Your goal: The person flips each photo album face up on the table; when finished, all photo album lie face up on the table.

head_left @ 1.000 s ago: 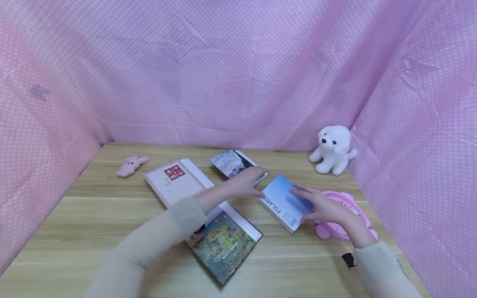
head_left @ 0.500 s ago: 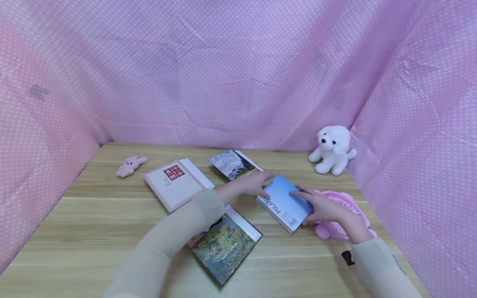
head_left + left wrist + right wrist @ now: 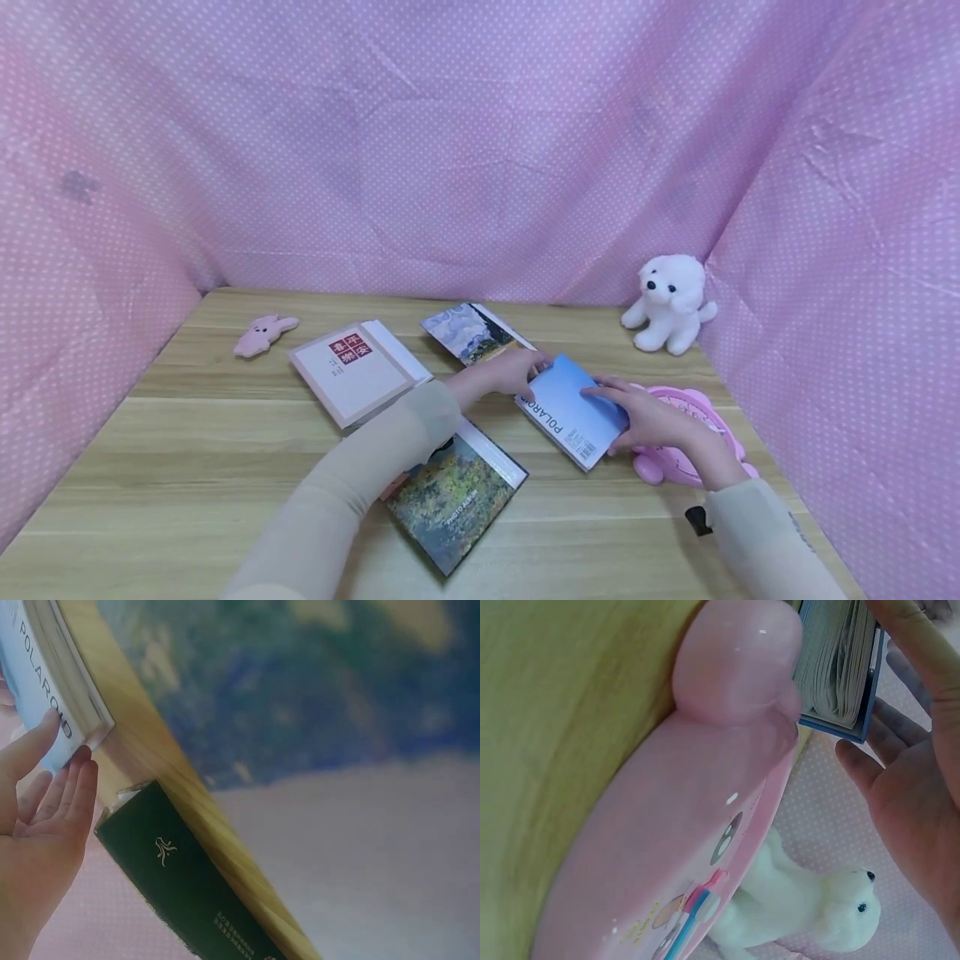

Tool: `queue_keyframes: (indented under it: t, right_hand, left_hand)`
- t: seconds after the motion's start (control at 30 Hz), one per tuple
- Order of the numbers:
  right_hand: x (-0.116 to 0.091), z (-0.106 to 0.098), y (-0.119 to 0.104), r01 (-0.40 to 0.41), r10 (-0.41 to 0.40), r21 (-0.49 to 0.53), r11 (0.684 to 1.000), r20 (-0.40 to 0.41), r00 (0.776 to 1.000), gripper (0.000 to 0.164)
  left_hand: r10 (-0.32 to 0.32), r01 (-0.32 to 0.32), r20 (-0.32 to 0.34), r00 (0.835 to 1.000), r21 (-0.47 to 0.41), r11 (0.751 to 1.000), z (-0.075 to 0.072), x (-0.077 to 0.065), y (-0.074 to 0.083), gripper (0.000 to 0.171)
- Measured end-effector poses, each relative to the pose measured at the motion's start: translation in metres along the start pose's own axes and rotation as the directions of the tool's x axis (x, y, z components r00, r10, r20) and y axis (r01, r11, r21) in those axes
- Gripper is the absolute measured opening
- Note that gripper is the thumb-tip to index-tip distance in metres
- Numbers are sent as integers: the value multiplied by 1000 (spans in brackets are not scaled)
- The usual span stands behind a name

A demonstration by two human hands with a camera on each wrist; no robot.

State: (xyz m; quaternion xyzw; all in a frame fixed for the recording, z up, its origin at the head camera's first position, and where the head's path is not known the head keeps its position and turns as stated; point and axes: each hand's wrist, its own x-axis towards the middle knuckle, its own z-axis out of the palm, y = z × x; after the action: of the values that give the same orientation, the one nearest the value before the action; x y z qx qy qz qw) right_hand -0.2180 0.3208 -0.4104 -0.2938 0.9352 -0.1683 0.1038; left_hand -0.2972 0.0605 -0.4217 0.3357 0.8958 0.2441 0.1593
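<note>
A thick blue album (image 3: 566, 400) marked POLAROID lies on the wooden table between both hands. My left hand (image 3: 504, 375) is at its left corner. In the left wrist view, the thumb lies over the cover beside the lettering, and the fingertips reach the spine corner. From the right, my right hand (image 3: 651, 418) spreads over the album's other end, straight fingers on the blue cover and thumb near the lower edge. The page edges (image 3: 832, 667) show in the right wrist view. Behind the left hand sits an album with a painted cover (image 3: 468, 329).
A white album with red characters (image 3: 363, 379) and a flower-painted photo album (image 3: 459, 504) lie left of the blue one, partly behind the left sleeve. A pink animal-shaped plastic piece (image 3: 678, 462) sits under the right wrist. Toys include a white plush dog (image 3: 667, 304) and pink bunny (image 3: 262, 335).
My left hand has moved right from above the painted album to the blue album's corner, its fingers drawing in there. The right hand has stayed at the album's other end.
</note>
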Motion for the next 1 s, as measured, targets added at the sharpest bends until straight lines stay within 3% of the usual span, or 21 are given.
queue_keyframes:
  t: [0.4,0.57,1.0]
  right_hand:
    - [2,-1,-4,47,-49,-21,999,-88,995,90]
    - [1,-3,-5,58,-58,2,998,-120,991,93]
    - [-3,-7,-9,82,-40,158,984,-250,967,93]
  left_hand:
    - [18,-19,-36,999,-33,999,-9,-2,-5,76]
    - [23,-31,-61,998,-131,991,-13,-6,-6,77]
    - [7,-42,-141,990,-250,967,-21,-14,-11,70]
